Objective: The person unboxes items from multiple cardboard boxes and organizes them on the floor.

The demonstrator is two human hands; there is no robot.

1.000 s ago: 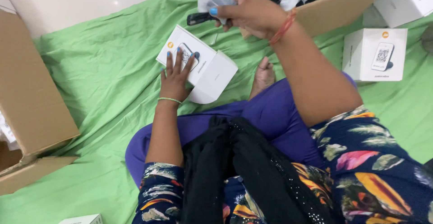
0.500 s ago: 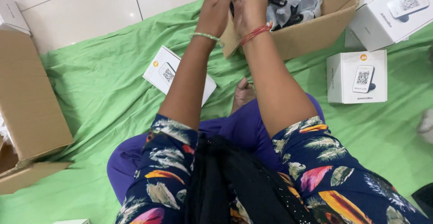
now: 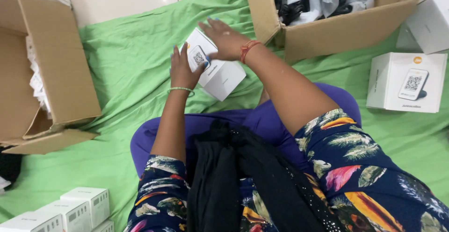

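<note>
White box (image 3: 216, 68) lies on the green cloth (image 3: 126, 64) in front of my knees, tilted, its printed top face turned up toward me. My left hand (image 3: 183, 71) rests against its left side, fingers upright along the edge, a green bangle (image 3: 180, 90) at the wrist; the grip there is loose, pressing the box rather than pinching it. My right hand (image 3: 224, 38) lies flat over the far top corner, fingers spread and pointing left, a red thread (image 3: 248, 49) round the wrist. Whether the right palm actually touches the box I cannot quite tell, since the hand hides that corner. Just beyond the right hand stands an open carton (image 3: 336, 26) holding black cables and clear bags. A second white box (image 3: 406, 82) of the same kind lies well apart to my right on the cloth, and another white box (image 3: 428, 24) sits above it by the carton. To my left an open carton (image 3: 51, 68) lies on its side, with white packing showing inside. Three small white boxes (image 3: 70, 211) stand together near my left knee at the lower edge. A black scarf (image 3: 234, 176) hangs down across my lap.
</note>
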